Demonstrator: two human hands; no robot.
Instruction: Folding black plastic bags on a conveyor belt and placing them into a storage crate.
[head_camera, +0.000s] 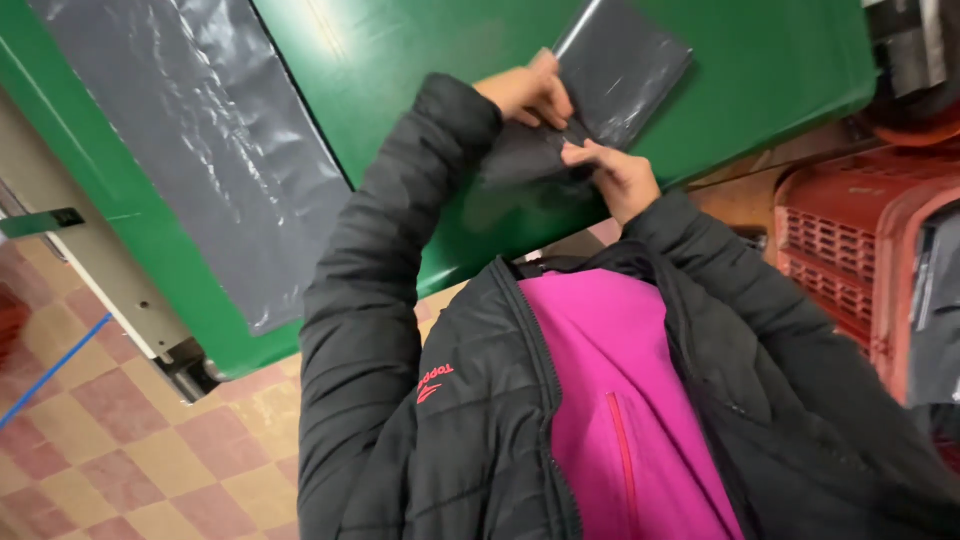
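Both hands (527, 92) (618, 172) pinch the folded grey bag (615, 75).

We are standing in what is looking like a packing workshop: a green counter (780, 60) is carrying a long grey plastic sheet (210, 140), red plastic crates (840, 250) are stacking beside it, and worn checkered tiles (120, 440) are covering the floor.
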